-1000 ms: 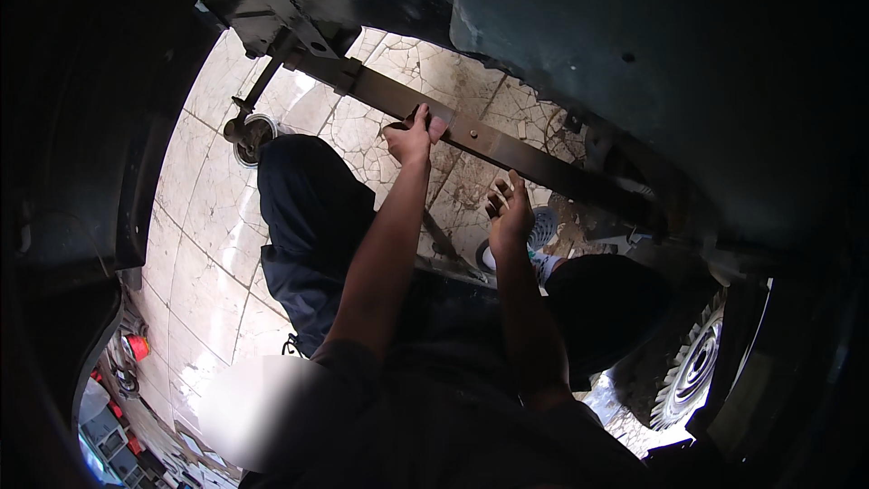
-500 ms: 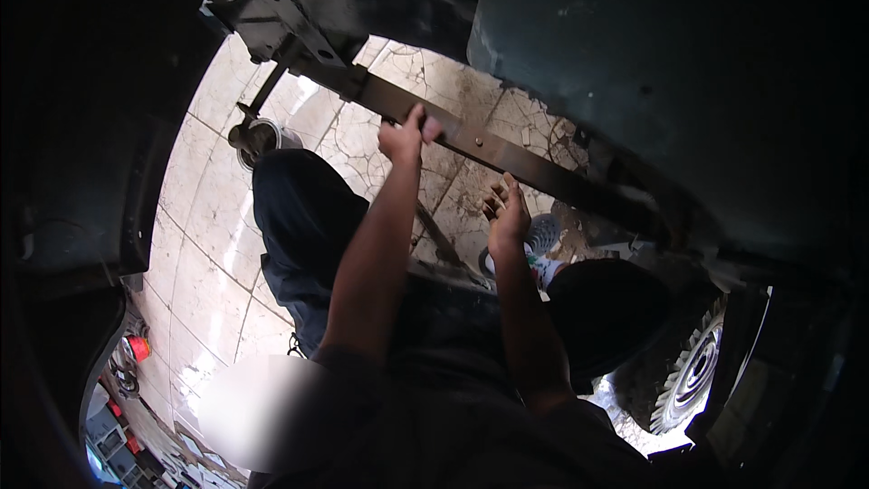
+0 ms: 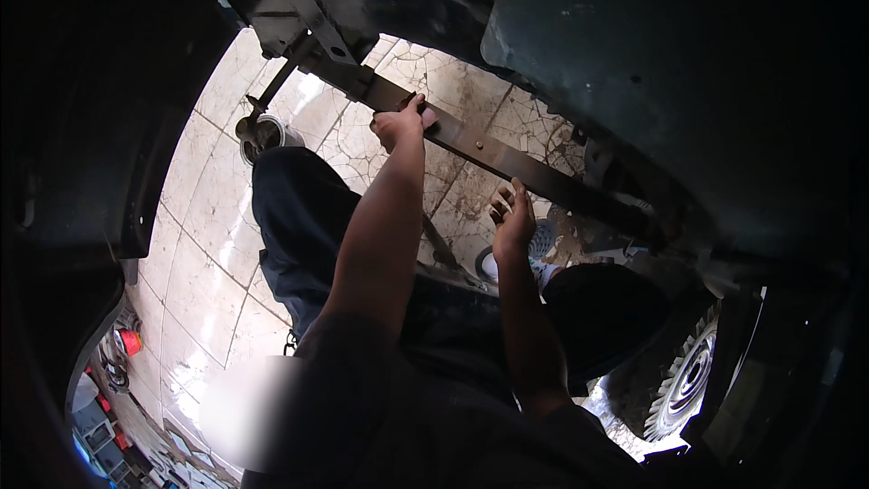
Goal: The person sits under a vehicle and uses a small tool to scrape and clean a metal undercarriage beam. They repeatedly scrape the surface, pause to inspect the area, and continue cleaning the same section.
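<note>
A long flat metal bar (image 3: pixel 507 161) runs slantwise from upper left to lower right under a dark vehicle body. My left hand (image 3: pixel 399 127) is closed at the bar's near edge, left of its middle. A small pinkish patch shows beyond its fingers; whether that is a fingertip or a held pad is unclear. Further right along the bar, my right hand (image 3: pixel 514 222) has its fingers loosely bent and apart. One fingertip reaches the bar's lower edge, and nothing shows in the palm.
A metal bracket (image 3: pixel 317 23) joins the bar's upper left end. Below it, a rod (image 3: pixel 279 81) slopes toward a round can (image 3: pixel 288 133) on the cracked tile floor (image 3: pixel 213 217). A toothed wheel (image 3: pixel 690 385) stands at lower right. Dark body panels (image 3: pixel 634 54) surround the opening.
My left hand has shifted slightly up and left along the bar, its forearm swinging with it. My right hand stays almost in place. The whole view has tilted a little.
</note>
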A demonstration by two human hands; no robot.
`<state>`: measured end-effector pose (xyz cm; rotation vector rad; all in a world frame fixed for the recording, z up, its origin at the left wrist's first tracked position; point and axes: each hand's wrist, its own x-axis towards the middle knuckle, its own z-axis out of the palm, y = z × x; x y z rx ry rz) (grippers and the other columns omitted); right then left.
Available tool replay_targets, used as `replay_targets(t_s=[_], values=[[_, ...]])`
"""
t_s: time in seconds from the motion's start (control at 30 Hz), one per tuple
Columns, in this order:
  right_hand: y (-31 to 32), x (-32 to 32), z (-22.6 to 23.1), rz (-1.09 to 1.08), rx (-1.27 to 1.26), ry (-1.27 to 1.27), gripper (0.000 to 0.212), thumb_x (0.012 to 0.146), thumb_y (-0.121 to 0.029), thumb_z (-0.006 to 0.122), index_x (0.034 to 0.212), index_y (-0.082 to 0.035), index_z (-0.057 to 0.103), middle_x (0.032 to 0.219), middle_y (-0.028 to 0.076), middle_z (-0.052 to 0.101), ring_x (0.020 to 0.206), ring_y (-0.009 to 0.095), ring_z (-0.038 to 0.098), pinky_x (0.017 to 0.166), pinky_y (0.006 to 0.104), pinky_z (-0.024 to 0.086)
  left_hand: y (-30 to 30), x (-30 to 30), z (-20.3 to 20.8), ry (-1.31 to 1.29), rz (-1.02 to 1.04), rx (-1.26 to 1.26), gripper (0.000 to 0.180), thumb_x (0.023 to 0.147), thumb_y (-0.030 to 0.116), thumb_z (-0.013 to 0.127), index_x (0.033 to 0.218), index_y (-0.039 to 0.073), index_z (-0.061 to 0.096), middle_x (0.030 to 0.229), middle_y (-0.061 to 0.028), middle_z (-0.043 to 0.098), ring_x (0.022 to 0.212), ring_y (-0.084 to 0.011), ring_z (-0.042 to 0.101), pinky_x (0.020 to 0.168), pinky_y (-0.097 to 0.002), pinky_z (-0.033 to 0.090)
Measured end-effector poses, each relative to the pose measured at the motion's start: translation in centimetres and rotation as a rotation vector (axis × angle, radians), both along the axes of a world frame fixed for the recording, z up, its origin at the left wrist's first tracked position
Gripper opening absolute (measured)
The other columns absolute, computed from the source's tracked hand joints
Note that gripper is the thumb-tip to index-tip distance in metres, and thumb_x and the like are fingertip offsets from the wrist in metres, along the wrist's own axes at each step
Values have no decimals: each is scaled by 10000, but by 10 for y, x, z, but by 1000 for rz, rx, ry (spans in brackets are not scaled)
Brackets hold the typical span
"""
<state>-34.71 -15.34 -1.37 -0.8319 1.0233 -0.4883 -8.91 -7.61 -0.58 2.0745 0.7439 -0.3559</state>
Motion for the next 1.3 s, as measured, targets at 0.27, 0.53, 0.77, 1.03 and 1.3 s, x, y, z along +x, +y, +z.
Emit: replay_targets(t_s=[0.27,0.53,0.77,1.03,1.3], values=[[-11,6,0,-52,-72,-53,449,1098,-343,491,1471,-100,545,1151,68,673,822,131,640,704,259,523,11,-27,-1,-131,-57,109,1015,648,562,923,1447,84,522,1421,-176,525,1219,-362,635,964,-519,552],[-4,-18,8,-39,-77,-4,444,1079,-389,515,1445,-146,577,1187,42,659,905,137,610,784,273,488,17,5,-6,-115,6,-3,983,662,604,901,1401,60,548,1411,-188,537,1218,-360,636,978,-518,541],[-7,11,8,-19,-15,-50,420,1089,-381,499,1421,-142,594,1168,32,671,898,139,623,787,281,498,25,-2,-24,-286,-29,103,1078,648,594,910,1521,128,479,1426,-200,536,1267,-367,601,1025,-509,511],[2,-12,-1,-29,-81,17,427,1094,-344,491,1425,-96,597,1149,75,694,809,133,661,715,260,534,9,7,-20,-212,42,88,1027,608,638,918,1339,33,527,1349,-181,563,1201,-361,646,981,-506,540],[-3,8,-4,-25,6,-42,431,1097,-349,493,1433,-98,590,1144,80,688,814,140,644,702,263,525,5,24,-6,-39,68,1,1162,601,605,940,1448,2,422,1417,-210,497,1245,-378,611,1031,-500,528]])
